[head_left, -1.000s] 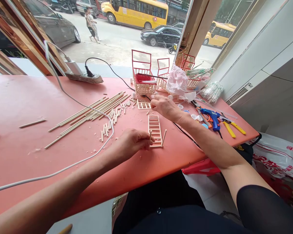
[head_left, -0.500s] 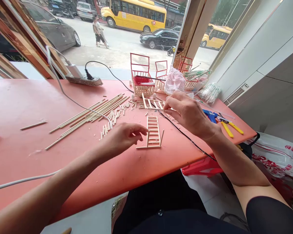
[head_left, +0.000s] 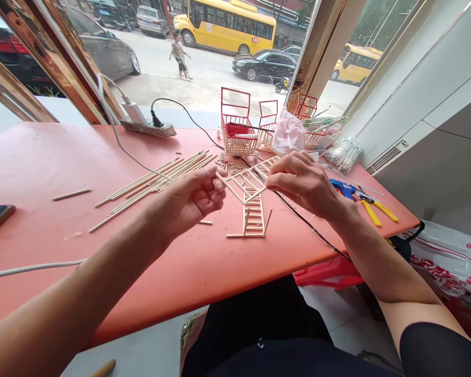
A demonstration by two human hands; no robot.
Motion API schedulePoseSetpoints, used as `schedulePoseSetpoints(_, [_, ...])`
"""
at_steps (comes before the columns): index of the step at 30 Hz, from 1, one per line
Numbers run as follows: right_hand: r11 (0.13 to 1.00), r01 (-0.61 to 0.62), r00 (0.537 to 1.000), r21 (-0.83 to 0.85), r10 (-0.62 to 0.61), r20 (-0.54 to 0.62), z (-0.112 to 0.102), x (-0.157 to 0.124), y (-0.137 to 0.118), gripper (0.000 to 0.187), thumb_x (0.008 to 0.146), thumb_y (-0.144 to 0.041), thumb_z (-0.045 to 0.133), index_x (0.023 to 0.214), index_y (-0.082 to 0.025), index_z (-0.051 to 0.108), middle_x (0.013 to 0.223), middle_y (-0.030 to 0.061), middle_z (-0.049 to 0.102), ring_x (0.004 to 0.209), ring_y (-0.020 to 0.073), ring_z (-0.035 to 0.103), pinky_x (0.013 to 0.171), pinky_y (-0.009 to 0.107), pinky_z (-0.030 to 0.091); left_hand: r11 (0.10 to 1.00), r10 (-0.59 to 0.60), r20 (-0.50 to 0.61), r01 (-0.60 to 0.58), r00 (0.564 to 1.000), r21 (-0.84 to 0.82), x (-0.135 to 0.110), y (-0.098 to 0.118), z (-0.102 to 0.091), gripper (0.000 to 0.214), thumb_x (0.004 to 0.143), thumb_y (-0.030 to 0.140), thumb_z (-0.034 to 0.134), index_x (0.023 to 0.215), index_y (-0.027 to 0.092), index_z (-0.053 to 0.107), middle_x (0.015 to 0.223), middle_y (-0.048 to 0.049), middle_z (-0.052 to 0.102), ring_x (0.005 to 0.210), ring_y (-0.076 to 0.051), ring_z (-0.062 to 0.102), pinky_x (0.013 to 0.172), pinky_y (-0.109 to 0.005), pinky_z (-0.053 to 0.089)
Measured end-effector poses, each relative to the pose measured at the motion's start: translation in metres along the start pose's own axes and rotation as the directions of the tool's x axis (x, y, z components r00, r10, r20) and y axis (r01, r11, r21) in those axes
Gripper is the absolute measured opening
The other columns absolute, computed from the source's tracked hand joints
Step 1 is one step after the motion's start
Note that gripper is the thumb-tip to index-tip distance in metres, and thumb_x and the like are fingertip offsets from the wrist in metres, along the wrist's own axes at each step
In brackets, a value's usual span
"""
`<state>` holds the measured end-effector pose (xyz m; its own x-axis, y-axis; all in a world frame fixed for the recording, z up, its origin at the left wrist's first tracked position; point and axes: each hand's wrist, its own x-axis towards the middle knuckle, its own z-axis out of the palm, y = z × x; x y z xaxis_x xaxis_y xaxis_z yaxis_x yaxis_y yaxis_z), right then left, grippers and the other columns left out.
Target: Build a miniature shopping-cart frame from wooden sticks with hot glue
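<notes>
Wooden and thin, the ladder-like frame (head_left: 254, 196) is above the table (head_left: 172, 272) between our left hand (head_left: 198, 198) and right hand (head_left: 304, 181), each nearly closed and pinching it, so we should press lightly and not twist it.

No wording can be read with certainty: large red Chinese characters run across a creased white plastic bag (head_left: 451, 264) at right, and a round red sign (head_left: 255, 40) on a yellow bus (head_left: 225, 26) outside holds a mark too small to make out.
</notes>
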<state>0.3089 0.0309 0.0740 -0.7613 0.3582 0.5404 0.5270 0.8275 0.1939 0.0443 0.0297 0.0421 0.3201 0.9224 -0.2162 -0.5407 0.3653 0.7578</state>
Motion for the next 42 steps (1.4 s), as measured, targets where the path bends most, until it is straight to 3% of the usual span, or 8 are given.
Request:
schedulePoseSetpoints(6, [0.959,-0.235,0.944,0.156,0.264,-0.198,0.003,-0.003,-0.009,0.007,0.103,-0.027,0.060,0.104,-0.025,0.067,0.103,0.0038,0.069,0.093,0.0180,0.063,0.086,0.036,0.049,0.980,0.125,0.219,-0.155,0.968,0.126,-0.005,-0.007,0.001,0.027,0.064,0.022,0.097,0.076,0.013,0.074,0.063,-0.0024,0.069,0.055,-0.008,0.062,0.050,-0.015,0.049])
schedulePoseSetpoints(12, [0.542,-0.630,0.650,0.557,0.760,-0.005,0.007,-0.010,-0.030,0.054,0.102,-0.064,0.046,0.078,-0.019,0.064,0.072,0.0024,0.062,0.066,0.0131,0.054,0.064,0.029,0.043,0.668,0.473,0.354,-0.591,0.807,0.452,-0.014,-0.019,0.004,0.010,0.084,0.023,0.082,0.082,0.017,0.075,0.069,-0.0019,0.075,0.061,-0.014,0.070,0.060,-0.025,0.059])
schedulePoseSetpoints(15, [0.274,-0.671,0.614,0.689,0.726,0.310,0.007,-0.014,-0.035,0.067,0.098,-0.075,0.043,0.079,-0.016,0.070,0.068,0.0042,0.065,0.059,0.0118,0.054,0.057,0.027,0.041,0.332,0.580,0.457,-0.708,0.674,0.623,-0.019,-0.025,0.002,0.008,0.093,0.016,0.070,0.087,0.018,0.075,0.073,-0.0001,0.076,0.066,-0.013,0.073,0.064,-0.025,0.060])
schedulePoseSetpoints(18, [0.219,-0.689,0.602,0.691,0.704,0.377,0.007,-0.015,-0.037,0.065,0.094,-0.075,0.051,0.082,-0.015,0.072,0.067,0.0042,0.066,0.058,0.0109,0.052,0.054,0.025,0.040,0.072,0.639,0.558,-0.763,0.530,0.642,-0.020,-0.030,-0.003,0.009,0.096,0.014,0.068,0.092,0.020,0.074,0.080,0.0006,0.079,0.071,-0.012,0.075,0.065,-0.023,0.059])
schedulePoseSetpoints(26, [0.006,-0.663,0.589,0.748,0.622,0.517,0.013,-0.007,-0.034,0.059,0.088,-0.074,0.063,0.074,-0.016,0.061,0.062,-0.0003,0.059,0.053,0.0072,0.044,0.048,0.022,0.029,-0.225,0.635,0.694,-0.778,0.339,0.586,-0.018,-0.032,-0.002,0.013,0.095,0.008,0.069,0.096,0.020,0.072,0.091,-0.0002,0.082,0.083,-0.011,0.078,0.070,-0.017,0.057])
schedulePoseSetpoints(30, [-0.079,-0.633,0.595,0.770,0.586,0.550,0.017,-0.007,-0.030,0.053,0.082,-0.065,0.076,0.074,-0.017,0.058,0.060,-0.0041,0.052,0.053,0.0062,0.043,0.046,0.021,0.025,-0.166,0.650,0.615,-0.706,0.447,0.689,-0.020,-0.033,0.001,0.008,0.095,0.017,0.071,0.096,0.024,0.075,0.087,0.0027,0.081,0.077,-0.012,0.076,0.068,-0.020,0.055])
schedulePoseSetpoints(35, [-0.091,-0.621,0.579,0.779,0.616,0.534,0.018,-0.015,-0.025,0.047,0.084,-0.059,0.077,0.072,-0.017,0.059,0.060,-0.0038,0.052,0.054,0.0068,0.043,0.048,0.023,0.026,0.193,0.595,0.392,-0.598,0.702,0.778,-0.019,-0.034,0.002,0.005,0.090,0.028,0.076,0.092,0.024,0.075,0.090,-0.0016,0.079,0.083,-0.018,0.072,0.082,-0.029,0.057])
schedulePoseSetpoints(42, [-0.181,-0.518,0.496,0.836,0.733,0.466,0.025,-0.019,-0.032,0.048,0.076,-0.057,0.083,0.067,-0.018,0.058,0.060,-0.0062,0.045,0.053,0.0059,0.031,0.051,0.025,0.023,0.594,0.248,0.290,-0.382,0.924,0.709,-0.006,-0.037,-0.002,0.045,0.068,0.038,0.091,0.102,0.017,0.071,0.090,-0.0056,0.072,0.077,-0.017,0.065,0.068,-0.028,0.055])
